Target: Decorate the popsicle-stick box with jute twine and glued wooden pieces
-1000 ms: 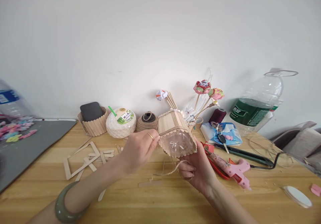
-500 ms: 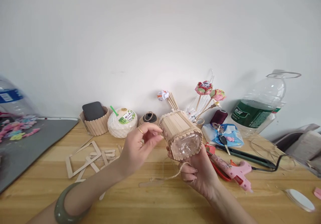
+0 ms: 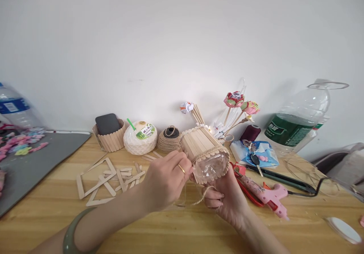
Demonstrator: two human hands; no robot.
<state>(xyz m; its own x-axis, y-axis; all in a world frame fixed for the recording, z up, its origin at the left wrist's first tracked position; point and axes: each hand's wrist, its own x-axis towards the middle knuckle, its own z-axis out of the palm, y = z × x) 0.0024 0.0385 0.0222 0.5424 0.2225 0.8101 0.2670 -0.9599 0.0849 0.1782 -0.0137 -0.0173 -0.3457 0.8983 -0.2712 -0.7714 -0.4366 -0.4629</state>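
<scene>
- Stick-clad container (image 3: 205,153): clear plastic vessel walled with wooden craft sticks, held tilted above the wooden table (image 3: 170,227), centre of frame, its clear base towards the camera.
- Right hand (image 3: 227,197): cups the container from below, fingers curled, a strand of twine (image 3: 202,196) looped across them.
- Left hand (image 3: 166,178): fingers pinched at the container's left rim; ring and green bangle worn.
- Loose craft sticks (image 3: 109,180): lower left of centre.
- Twine ball (image 3: 170,139), coconut drink (image 3: 140,137): behind the hands.
- Pink glue gun (image 3: 267,195): right of centre.
</scene>
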